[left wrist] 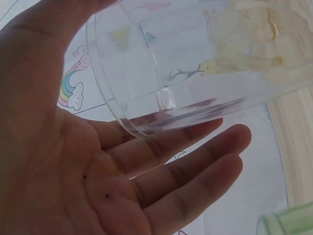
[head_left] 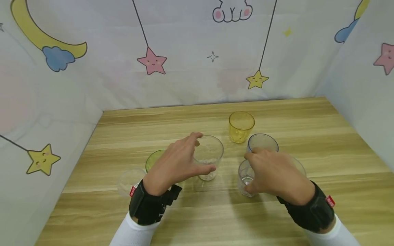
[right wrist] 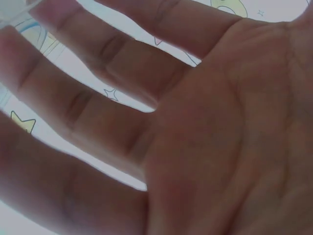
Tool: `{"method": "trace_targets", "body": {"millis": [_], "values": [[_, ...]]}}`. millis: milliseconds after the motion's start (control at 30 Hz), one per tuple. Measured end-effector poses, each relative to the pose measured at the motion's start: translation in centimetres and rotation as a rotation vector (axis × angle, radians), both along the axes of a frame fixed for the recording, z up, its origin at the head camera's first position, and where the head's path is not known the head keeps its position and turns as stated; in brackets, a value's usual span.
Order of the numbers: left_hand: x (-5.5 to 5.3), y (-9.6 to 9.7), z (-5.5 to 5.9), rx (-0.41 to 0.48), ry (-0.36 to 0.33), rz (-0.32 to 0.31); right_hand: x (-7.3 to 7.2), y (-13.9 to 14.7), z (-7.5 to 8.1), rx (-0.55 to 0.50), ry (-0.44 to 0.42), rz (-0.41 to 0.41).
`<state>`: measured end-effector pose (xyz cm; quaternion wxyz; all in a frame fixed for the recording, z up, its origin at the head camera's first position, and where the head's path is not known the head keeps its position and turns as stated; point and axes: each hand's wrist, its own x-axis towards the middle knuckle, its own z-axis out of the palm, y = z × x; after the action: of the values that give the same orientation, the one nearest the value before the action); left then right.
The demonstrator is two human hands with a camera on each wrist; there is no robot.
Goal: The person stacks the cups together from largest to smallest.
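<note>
My left hand (head_left: 176, 159) grips a clear glass (head_left: 208, 153) that stands upright near the middle of the table, thumb across its near side and index finger at its far rim. Up close in the left wrist view, the glass (left wrist: 176, 73) lies against the index and middle fingers while the others spread away from it. A smaller clear glass (head_left: 244, 177) is between the thumb and fingertips of my right hand (head_left: 274, 172). Only a sliver of glass shows at the top-left corner of the right wrist view, beside long, spread fingers (right wrist: 107, 54); that thumb is hidden there.
Behind my left hand are a green glass (head_left: 154, 159) and a clear glass (head_left: 129, 182), both partly covered. A yellow glass (head_left: 241, 128) stands farther back. Close by my right hand are a blue-rimmed glass (head_left: 263, 141) and another clear one (head_left: 300, 165). Patterned cloth walls (head_left: 191, 85) border the wooden table.
</note>
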<state>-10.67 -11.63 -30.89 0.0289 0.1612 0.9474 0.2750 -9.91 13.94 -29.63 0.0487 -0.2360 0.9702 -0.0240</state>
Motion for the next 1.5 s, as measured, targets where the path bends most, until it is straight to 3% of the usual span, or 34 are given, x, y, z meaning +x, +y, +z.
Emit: {"method": "trace_targets", "body": {"millis": [467,767,1067,1233,1500], "values": [[-0.2,0.2,-0.1,0.003,-0.007,-0.015,-0.1,0.6,0.0,-0.162,-0.009,0.055],[-0.4,0.2,-0.1,0.000,-0.008,-0.027,-0.3,1.2,0.5,-0.280,0.061,0.093],[-0.4,0.1,-0.3,0.003,0.018,-0.029,-0.5,1.4,0.9,-0.319,0.144,0.119],[-0.4,0.1,-0.4,0.011,0.009,-0.022,-0.6,1.6,1.0,-0.372,0.230,0.140],[-0.4,0.0,-0.5,0.025,0.018,-0.029,-0.8,1.7,1.3,-0.508,0.437,0.182]]}}
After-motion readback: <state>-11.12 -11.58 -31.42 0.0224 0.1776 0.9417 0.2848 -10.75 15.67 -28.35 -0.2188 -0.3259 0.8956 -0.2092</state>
